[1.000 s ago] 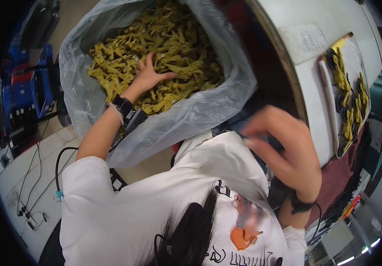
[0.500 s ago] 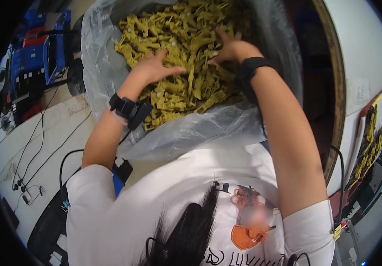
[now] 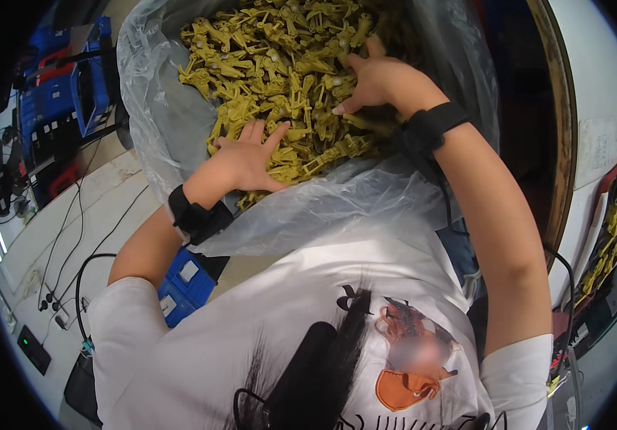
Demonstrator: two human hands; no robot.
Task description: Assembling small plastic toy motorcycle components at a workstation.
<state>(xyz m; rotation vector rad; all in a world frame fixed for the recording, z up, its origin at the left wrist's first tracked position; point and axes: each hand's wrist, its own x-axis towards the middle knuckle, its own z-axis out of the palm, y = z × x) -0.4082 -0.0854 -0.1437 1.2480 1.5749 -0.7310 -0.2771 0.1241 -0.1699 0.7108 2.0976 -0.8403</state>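
Observation:
A heap of small olive-yellow plastic parts (image 3: 280,79), many of them knobbly and jointed-looking, fills a large clear plastic bag (image 3: 158,93) in front of me. Against the near left part of the heap lies my left hand (image 3: 244,161), its fingers spread over the pieces and nothing gripped. Farther off and to the right, my right hand (image 3: 383,82) rests on the heap with thumb and fingers apart; some of its fingertips are hidden among the parts. Each wrist wears a black strap with a dark box.
Blue plastic crates (image 3: 50,93) stand at the far left, near a white surface with dark cables (image 3: 72,236). A blue box (image 3: 186,283) shows by my left elbow. On the right are a wood-edged white panel (image 3: 562,107) and a tray of more yellow parts (image 3: 609,229).
My left hand has come nearer to me, down the heap toward the bag's near edge. The right hand has shifted slightly and stays on the parts. The view has moved a little.

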